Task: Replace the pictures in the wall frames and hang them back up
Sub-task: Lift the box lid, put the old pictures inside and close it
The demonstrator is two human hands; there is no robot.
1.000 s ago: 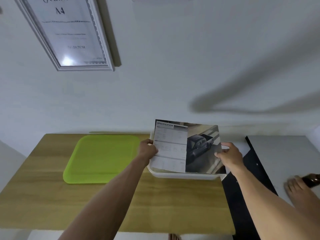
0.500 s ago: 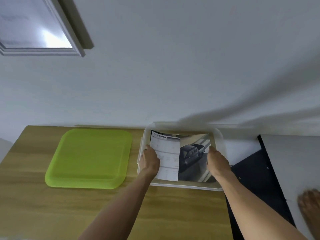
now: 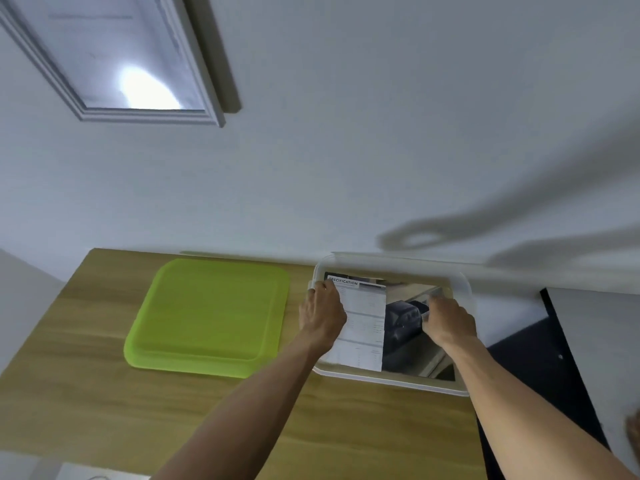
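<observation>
A printed picture (image 3: pixel 374 327) with a specification table and a dark truck photo lies in a shallow white tray (image 3: pixel 394 266) at the back right of the wooden table (image 3: pixel 104 410). My left hand (image 3: pixel 322 313) holds the picture's left edge, knuckles up. At the right side of the picture, my right hand (image 3: pixel 446 318) grips it with curled fingers. A white wall frame (image 3: pixel 114 57) with a glare spot on its glass hangs on the wall at the upper left.
A lime green tray (image 3: pixel 207 317) lies upside down on the table, left of the white tray. A dark panel (image 3: pixel 533 362) and a grey surface (image 3: pixel 602 341) stand to the right of the table. The wall rises directly behind the table.
Both hands lowered the picture from above the white tray down into it. The view also shifted, so the wall frame now sits closer and lower in view.
</observation>
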